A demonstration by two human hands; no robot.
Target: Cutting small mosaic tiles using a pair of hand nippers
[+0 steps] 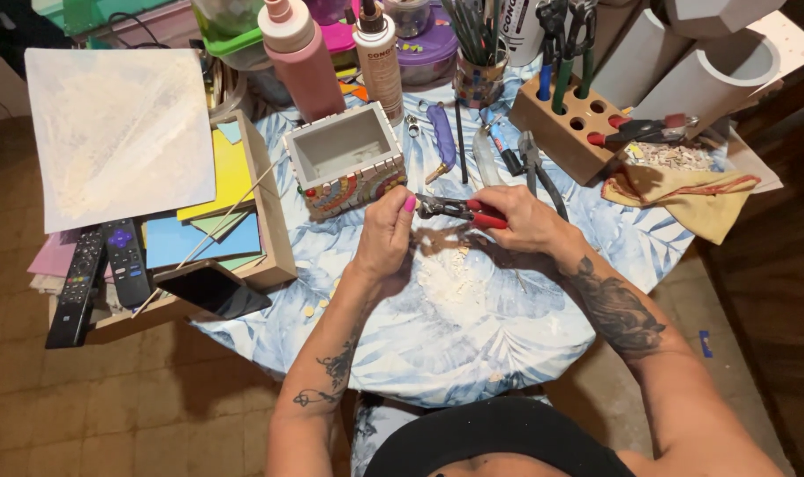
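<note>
Over the bench [508, 344] centre, your right hand [525, 219] closed its grip around the red-handled nippers [459, 210], wrist bent inward. Your left hand [386, 231] pinched something too small to tell at the nipper tip, beside the mosaic box [345, 159].

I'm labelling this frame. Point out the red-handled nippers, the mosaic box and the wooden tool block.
red-handled nippers [459, 210], head view, on the metal pivot beside the red grips.
mosaic box [353, 188], head view, on its tiled front wall.
wooden tool block [568, 124], head view, on its holed top face.
</note>
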